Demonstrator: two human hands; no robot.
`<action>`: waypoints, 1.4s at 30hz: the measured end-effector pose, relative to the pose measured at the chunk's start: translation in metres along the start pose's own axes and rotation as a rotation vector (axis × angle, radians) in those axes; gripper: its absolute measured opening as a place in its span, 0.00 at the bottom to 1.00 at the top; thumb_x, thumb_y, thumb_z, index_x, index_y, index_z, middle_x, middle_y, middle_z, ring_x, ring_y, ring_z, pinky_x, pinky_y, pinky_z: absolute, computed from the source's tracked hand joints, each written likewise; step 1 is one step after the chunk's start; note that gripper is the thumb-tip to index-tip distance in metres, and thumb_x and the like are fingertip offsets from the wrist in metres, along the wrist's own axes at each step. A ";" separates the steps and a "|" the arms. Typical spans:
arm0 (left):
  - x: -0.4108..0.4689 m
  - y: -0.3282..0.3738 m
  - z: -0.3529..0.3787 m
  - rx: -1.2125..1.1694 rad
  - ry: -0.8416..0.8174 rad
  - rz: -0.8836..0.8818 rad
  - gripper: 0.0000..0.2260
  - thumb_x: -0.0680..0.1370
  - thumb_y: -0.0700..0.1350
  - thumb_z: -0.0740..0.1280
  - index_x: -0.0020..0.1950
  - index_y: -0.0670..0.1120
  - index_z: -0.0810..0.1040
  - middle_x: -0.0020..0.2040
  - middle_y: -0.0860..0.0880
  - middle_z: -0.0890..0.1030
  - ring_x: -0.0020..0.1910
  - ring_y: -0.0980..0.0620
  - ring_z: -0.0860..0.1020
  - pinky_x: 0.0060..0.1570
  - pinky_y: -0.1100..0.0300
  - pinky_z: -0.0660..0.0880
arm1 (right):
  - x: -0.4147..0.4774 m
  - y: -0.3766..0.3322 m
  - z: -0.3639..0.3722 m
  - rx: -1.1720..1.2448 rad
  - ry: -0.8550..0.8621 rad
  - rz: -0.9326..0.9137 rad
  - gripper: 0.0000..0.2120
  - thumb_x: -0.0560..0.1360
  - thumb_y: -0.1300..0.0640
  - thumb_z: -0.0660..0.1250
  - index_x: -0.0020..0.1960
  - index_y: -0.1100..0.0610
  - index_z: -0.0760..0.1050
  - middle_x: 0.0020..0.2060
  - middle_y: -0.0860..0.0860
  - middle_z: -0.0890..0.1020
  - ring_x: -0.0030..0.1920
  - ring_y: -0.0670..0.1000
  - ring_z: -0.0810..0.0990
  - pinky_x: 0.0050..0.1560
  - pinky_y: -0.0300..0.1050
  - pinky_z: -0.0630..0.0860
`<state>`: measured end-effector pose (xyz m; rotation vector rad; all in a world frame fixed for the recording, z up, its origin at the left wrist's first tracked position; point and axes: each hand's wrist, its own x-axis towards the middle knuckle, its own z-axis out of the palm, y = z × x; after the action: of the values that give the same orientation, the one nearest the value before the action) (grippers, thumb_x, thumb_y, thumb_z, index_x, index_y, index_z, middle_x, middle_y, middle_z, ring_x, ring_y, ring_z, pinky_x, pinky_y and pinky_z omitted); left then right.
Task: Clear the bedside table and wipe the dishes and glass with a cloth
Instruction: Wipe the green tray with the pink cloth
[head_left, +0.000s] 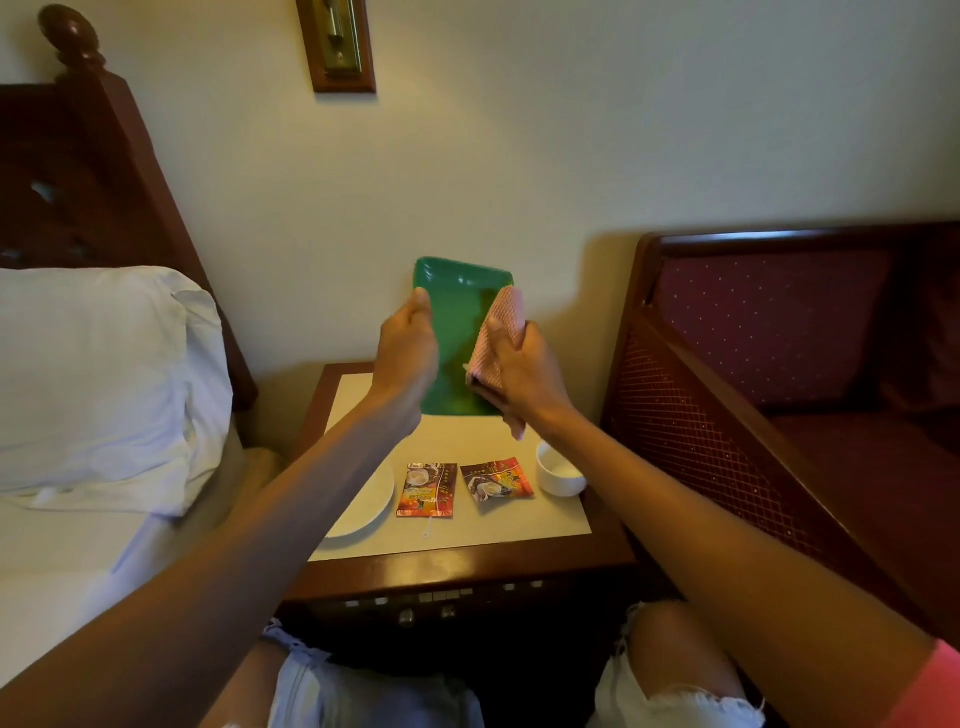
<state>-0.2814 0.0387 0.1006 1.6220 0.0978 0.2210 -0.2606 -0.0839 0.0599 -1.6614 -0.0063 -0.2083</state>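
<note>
Wiping looks to be the step in hand: the green tray (457, 322) is held up on edge above the back half of the tabletop (498, 530), close to the wall; the left hand (405, 348) pinches the tray's left rim, while the right hand (519, 374) is clenched round a folded pink cloth (506, 317) and presses it to the tray's right side; to do this well, I'd judge, that pinch must be firm enough that the tray doesn't swing under the cloth, and the strokes should cover the whole face and run into the raised rim; a slip could drop the tray onto the crockery below. Down on the tabletop, a pale mat covers dark wood; a white plate (371, 504) sits at its left edge, half hidden by the forearm; a red sachet (427, 489) and a second sachet (496, 480) lie side by side at its middle; a white cup (561, 475) stands at its right edge; none is cleared yet; left of the tabletop, a bed with a white pillow (93, 374) and a dark headboard (104, 171); right of it, a maroon upholstered seat (769, 332); high above it, a brass wall fitting (340, 44).
</note>
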 end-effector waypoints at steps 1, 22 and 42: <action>-0.003 -0.005 0.000 0.060 -0.016 -0.025 0.22 0.85 0.58 0.50 0.58 0.46 0.77 0.55 0.39 0.81 0.56 0.39 0.80 0.59 0.40 0.77 | 0.005 -0.005 -0.004 0.035 0.000 0.042 0.19 0.80 0.44 0.60 0.59 0.59 0.69 0.52 0.56 0.77 0.50 0.53 0.78 0.31 0.36 0.79; 0.018 -0.013 -0.040 -0.007 -0.405 -0.381 0.11 0.78 0.50 0.69 0.56 0.44 0.78 0.46 0.45 0.84 0.40 0.47 0.85 0.37 0.53 0.83 | 0.005 0.001 -0.076 -0.469 -0.422 -0.165 0.11 0.80 0.51 0.65 0.52 0.59 0.78 0.39 0.50 0.82 0.34 0.41 0.78 0.35 0.34 0.74; -0.004 -0.023 -0.017 0.013 -0.099 -0.283 0.07 0.82 0.43 0.64 0.57 0.42 0.72 0.49 0.45 0.79 0.44 0.48 0.79 0.33 0.55 0.78 | 0.002 0.024 -0.035 -0.040 0.011 0.264 0.27 0.78 0.41 0.64 0.60 0.65 0.75 0.51 0.60 0.82 0.47 0.59 0.82 0.44 0.53 0.80</action>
<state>-0.2872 0.0558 0.0780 1.6083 0.2511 -0.0771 -0.2602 -0.1210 0.0392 -1.6822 0.2253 -0.0173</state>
